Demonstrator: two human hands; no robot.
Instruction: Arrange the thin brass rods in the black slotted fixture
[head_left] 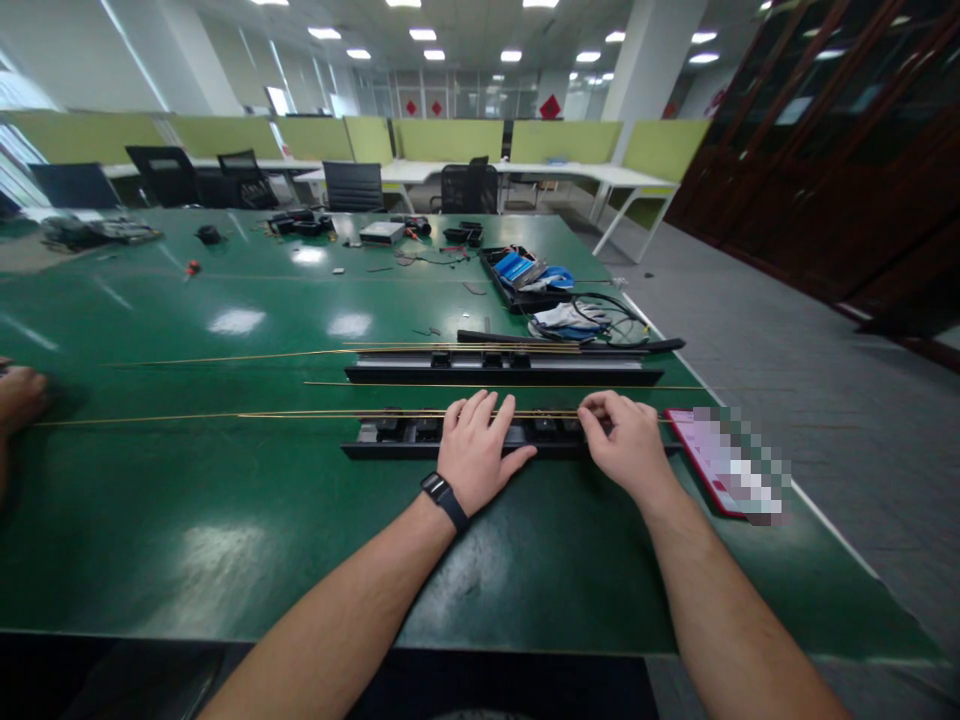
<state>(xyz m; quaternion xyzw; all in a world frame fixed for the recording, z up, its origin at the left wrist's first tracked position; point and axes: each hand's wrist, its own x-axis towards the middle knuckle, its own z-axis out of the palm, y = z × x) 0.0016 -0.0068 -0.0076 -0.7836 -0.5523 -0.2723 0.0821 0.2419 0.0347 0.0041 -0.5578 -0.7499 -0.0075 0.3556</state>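
My left hand (480, 450), with a dark band on its wrist, lies with fingers spread over a black slotted rail (360, 450) and the thin golden rods (285, 415) running along it. Near the rail's right end, my right hand (626, 440) pinches a golden rod between thumb and fingers. The rods stretch left far beyond the rail. Dark blocks (427, 428) sit inside the rail, partly hidden by my hands. Behind it lies a second black rail (502, 376) with more golden rods above it. A single rod (330, 384) lies between the two rails.
Another person's hand (21, 395) is at the left edge, by the rods' far end. A red-edged panel (697, 450) lies right of my right hand. Farther back are a black tray (510, 296) holding blue items, gloves (566, 320), cables and small parts on the green table (225, 500).
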